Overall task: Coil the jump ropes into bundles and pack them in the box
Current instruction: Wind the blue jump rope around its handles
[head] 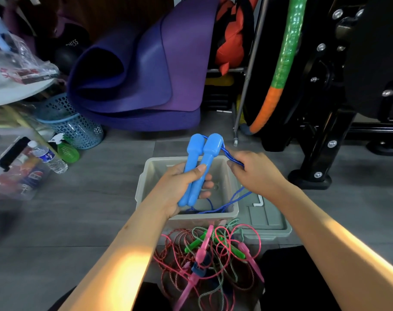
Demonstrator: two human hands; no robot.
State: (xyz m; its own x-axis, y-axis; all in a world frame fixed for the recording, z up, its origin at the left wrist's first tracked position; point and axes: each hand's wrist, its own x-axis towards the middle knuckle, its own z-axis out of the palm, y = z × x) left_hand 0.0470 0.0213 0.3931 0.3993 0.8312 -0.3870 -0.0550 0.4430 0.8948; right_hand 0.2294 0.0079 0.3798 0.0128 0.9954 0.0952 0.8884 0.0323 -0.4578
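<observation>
The left hand (179, 189) has its fingers curled round two blue handles (198, 167), thumb pressed across the front of the right-hand one, fingertips showing at the 3 o'clock side of the pair. The handles lie side by side, touching, their thick ends pointing toward 12 o'clock and their thin ends down past the heel of the palm. The right hand (256, 173) sits at 3 o'clock from the handles, fingers bent and closed on the blue rope (232, 154), which runs from the thick ends into this grip. Below the hand more of the same rope drops toward 6 o'clock and loops into the box.

The grey box (232, 211) stands open on the floor directly under both hands; only the hanging rope shows inside it. Its grey lid (269, 223) lies flat on the floor, touching the box at its 4 o'clock corner.

At 6 o'clock from the box, just beside its near wall, lies a tangled heap of ropes (211, 259): pink, red and green cords with pink and green handles, loose and uncoiled.

Farther out, at 11 o'clock, a rolled purple mat (146, 70) rests on the floor. At 9 o'clock lies a water bottle (49, 158), with a blue perforated basket (72, 122) beyond it. At 1 o'clock a green and orange hoop (283, 63) leans against black gym equipment (325, 122).
</observation>
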